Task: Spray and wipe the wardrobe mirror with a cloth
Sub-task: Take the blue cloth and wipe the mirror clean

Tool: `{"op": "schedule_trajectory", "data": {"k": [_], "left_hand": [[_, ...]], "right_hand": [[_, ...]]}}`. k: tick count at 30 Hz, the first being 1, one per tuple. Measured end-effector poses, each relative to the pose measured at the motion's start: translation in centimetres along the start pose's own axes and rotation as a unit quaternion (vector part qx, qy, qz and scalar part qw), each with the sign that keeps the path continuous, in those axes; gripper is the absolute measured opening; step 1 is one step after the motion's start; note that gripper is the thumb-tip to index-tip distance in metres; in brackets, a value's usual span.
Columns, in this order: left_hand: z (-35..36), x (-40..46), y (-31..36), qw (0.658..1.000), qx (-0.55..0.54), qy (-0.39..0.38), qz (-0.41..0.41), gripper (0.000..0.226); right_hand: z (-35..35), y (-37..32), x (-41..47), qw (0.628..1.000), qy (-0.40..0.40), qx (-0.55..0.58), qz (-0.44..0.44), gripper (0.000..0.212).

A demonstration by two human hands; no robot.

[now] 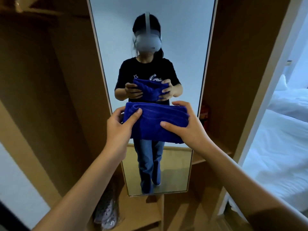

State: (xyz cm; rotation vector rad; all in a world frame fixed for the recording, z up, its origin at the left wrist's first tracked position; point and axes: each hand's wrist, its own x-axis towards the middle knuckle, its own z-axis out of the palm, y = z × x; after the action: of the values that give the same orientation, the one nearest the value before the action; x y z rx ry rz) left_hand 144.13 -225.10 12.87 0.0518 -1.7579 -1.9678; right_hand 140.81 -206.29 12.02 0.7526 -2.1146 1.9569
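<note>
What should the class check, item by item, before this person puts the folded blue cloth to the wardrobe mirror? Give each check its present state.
1. Cloth held securely: ok. The left hand and right hand each grip an end of the blue cloth.
2. Cloth folded into a pad: ok, it shows layered folds.
3. Mirror within reach and unobstructed: ok. The mirror stands straight ahead, with nothing between it and the cloth.
4. Mirror already sprayed: cannot tell, no droplets or streaks are visible on the glass.
5. Spray bottle at hand: not ok, none is in view.
6. A hand free for spraying: not ok, both hold the cloth.
</note>
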Motion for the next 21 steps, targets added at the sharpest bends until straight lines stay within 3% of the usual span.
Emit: {"op": "schedule_trajectory", "data": {"k": [6, 13, 21], "left_hand": [[1.7, 1.6, -0.6, 0.999, -0.02, 0.003, 0.029, 0.027], [5.5, 3.4, -1.1, 0.996, 0.016, -0.043, 0.074, 0.028], [12.4, 4.0, -2.8, 0.998, 0.026, 0.005, 0.059, 0.037]], "right_hand": [[-1.0, 1.6, 0.9, 0.999, 0.013, 0.025, 0.037, 0.061], [-4.9, 3.8, 2.3, 0.998, 0.036, 0.013, 0.05, 0.055], [-12.3, 6.9, 4.6, 0.999, 0.01, 0.028, 0.035, 0.049]]}}
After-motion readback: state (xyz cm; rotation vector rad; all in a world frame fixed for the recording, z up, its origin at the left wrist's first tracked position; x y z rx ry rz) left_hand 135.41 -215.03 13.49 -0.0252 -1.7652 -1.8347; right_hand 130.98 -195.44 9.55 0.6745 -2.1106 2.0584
